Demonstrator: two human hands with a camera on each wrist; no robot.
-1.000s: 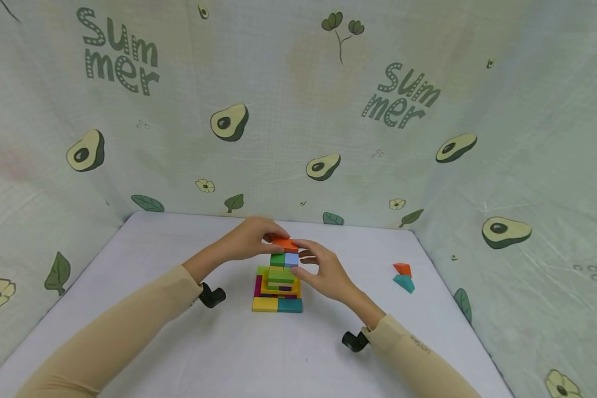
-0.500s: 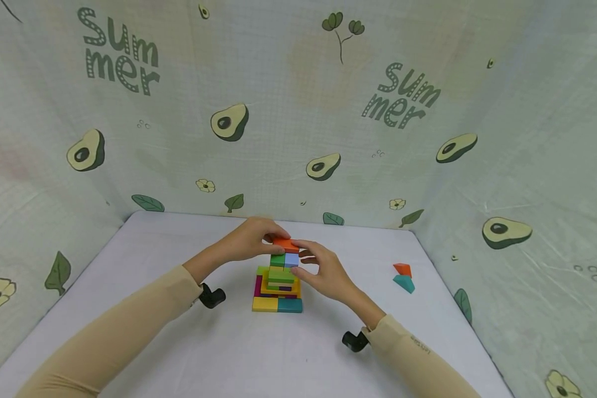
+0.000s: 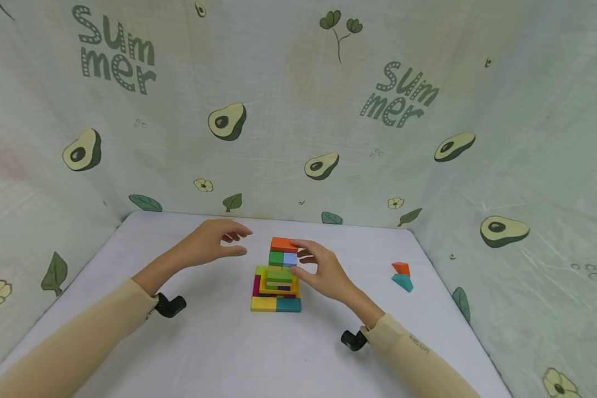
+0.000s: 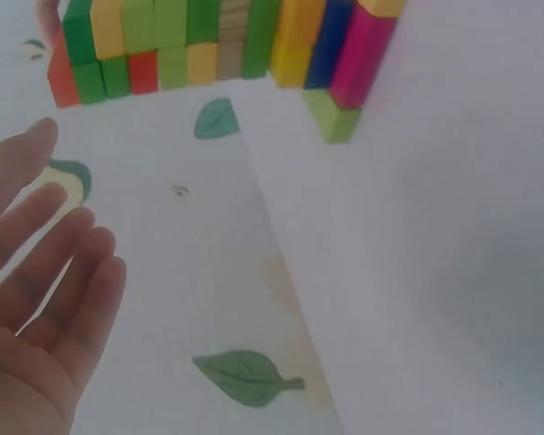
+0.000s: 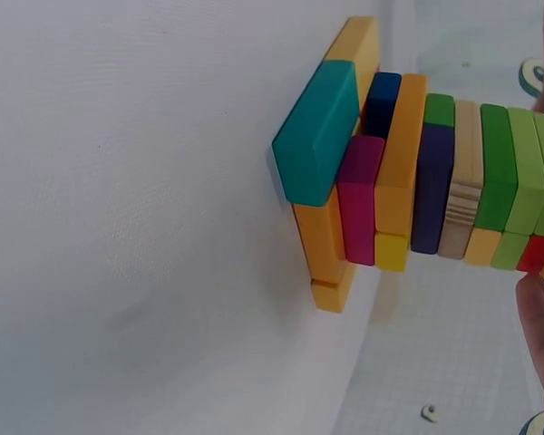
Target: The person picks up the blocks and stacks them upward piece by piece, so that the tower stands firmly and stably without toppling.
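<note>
A stepped tower of coloured wooden blocks (image 3: pixel 281 275) stands on the white table, its base wider than its upper layers. An orange block (image 3: pixel 282 244) tops it. Left of the tower, my left hand (image 3: pixel 211 241) hovers apart from it with fingers spread and nothing in them. The left wrist view shows this left hand (image 4: pixel 50 308) with the palm in sight. My right hand (image 3: pixel 325 273) touches the tower's right side, index fingertip at the orange block and thumb lower down. In the right wrist view, the right thumb (image 5: pixel 542 317) rests near a small red block (image 5: pixel 536 254).
To the right on the table (image 3: pixel 219 354) lie a small orange block (image 3: pixel 401 268) and a teal block (image 3: pixel 403 282), side by side. A printed cloth (image 3: pixel 278 72) with avocados hangs behind and around the table.
My left hand has let go of the orange block on top and moved away to the left, its fingers opening. My right hand stays at the tower, which still stands.
</note>
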